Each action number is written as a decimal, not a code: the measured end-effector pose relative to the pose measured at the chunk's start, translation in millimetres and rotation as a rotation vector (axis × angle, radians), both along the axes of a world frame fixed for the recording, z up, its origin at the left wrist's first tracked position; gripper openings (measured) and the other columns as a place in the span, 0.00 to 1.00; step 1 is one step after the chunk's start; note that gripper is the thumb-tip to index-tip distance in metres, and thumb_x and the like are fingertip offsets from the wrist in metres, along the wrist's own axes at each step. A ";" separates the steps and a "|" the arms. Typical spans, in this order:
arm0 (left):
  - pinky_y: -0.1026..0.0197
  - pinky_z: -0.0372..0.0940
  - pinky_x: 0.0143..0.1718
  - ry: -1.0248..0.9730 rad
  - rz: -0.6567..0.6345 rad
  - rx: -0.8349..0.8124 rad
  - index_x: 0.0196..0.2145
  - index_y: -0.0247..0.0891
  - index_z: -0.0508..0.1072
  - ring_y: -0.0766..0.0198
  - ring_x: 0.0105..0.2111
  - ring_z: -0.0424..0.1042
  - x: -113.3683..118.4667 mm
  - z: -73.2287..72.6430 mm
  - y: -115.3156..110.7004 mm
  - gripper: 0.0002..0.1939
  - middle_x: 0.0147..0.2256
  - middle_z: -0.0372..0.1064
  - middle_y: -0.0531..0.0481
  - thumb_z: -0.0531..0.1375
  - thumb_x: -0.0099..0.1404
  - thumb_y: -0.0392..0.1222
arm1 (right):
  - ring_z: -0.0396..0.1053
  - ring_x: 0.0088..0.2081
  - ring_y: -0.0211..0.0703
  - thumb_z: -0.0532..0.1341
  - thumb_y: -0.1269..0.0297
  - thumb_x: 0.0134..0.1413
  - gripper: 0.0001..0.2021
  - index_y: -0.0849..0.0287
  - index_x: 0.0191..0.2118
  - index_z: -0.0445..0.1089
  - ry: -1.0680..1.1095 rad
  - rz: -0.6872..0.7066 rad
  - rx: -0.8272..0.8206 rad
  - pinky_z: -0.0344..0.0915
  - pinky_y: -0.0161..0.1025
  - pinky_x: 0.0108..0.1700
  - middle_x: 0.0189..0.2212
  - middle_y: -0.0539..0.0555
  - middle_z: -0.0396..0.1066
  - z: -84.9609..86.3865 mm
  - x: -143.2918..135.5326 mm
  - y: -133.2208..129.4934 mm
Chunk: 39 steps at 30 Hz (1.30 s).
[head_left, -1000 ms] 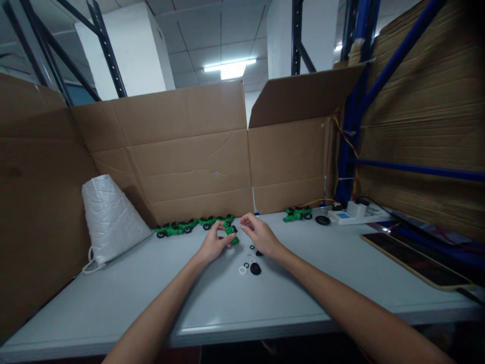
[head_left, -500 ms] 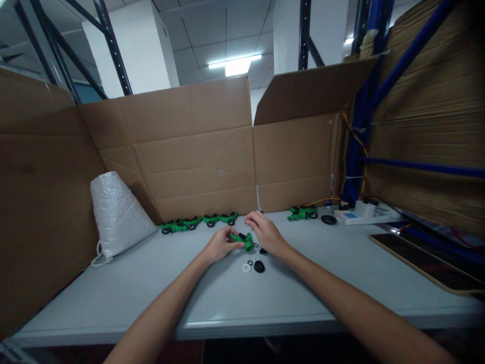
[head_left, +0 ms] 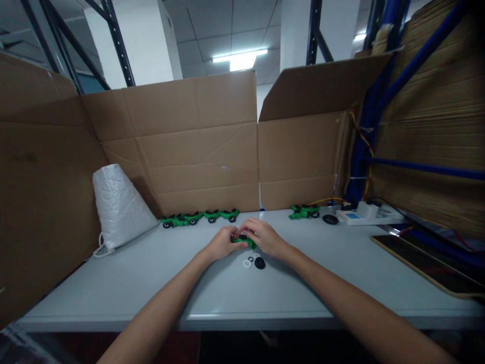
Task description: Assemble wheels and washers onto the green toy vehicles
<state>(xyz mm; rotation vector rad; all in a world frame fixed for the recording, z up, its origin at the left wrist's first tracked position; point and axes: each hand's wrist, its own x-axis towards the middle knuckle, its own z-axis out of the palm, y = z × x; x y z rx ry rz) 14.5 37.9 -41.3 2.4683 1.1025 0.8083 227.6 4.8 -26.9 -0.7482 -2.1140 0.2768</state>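
Left hand: here's your left hand (head_left: 222, 243), thumb and fingers clamped on the green toy (head_left: 247, 242), gripping it from its left end.
Right hand: and straight across, your right hand (head_left: 265, 236), fingers bent over that same toy; the fingertips are hidden, so I can't tell whether they're pinching anything.
Green toy: right between your two hands, low over the grey table (head_left: 212, 298), a dark bit showing on top.
Loose parts: just on your side of the toy, a white ring (head_left: 247, 266) on the left, a small black ring (head_left: 250, 261) close by, a black disc (head_left: 259, 263) on the right.
Back edge: a row of green toy cars (head_left: 182, 219) along the cardboard (head_left: 197, 156), left of your hands.
Back right: another green toy car (head_left: 301, 213), then a large black ring (head_left: 330, 222) beside the power strip (head_left: 352, 218).
Far right: a dark flat slab (head_left: 424, 268), pale along its edge.
Left corner: a silvery bag (head_left: 121, 210), white cord (head_left: 100, 250) at its foot.
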 end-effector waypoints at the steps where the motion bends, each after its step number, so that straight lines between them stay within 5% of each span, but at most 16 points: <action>1: 0.62 0.56 0.31 0.011 0.003 0.010 0.33 0.36 0.73 0.64 0.29 0.63 0.0 -0.1 -0.4 0.23 0.29 0.67 0.53 0.69 0.59 0.61 | 0.70 0.44 0.46 0.57 0.71 0.70 0.10 0.56 0.42 0.76 -0.011 -0.003 0.001 0.64 0.41 0.48 0.40 0.55 0.73 -0.4 0.1 0.0; 39: 0.61 0.55 0.32 0.067 -0.013 0.078 0.32 0.37 0.72 0.62 0.31 0.65 0.9 8.0 -6.3 0.22 0.30 0.69 0.52 0.67 0.61 0.61 | 0.70 0.45 0.47 0.58 0.71 0.67 0.07 0.57 0.43 0.74 -0.065 -0.007 -0.059 0.64 0.43 0.51 0.41 0.55 0.75 -1.0 3.7 2.9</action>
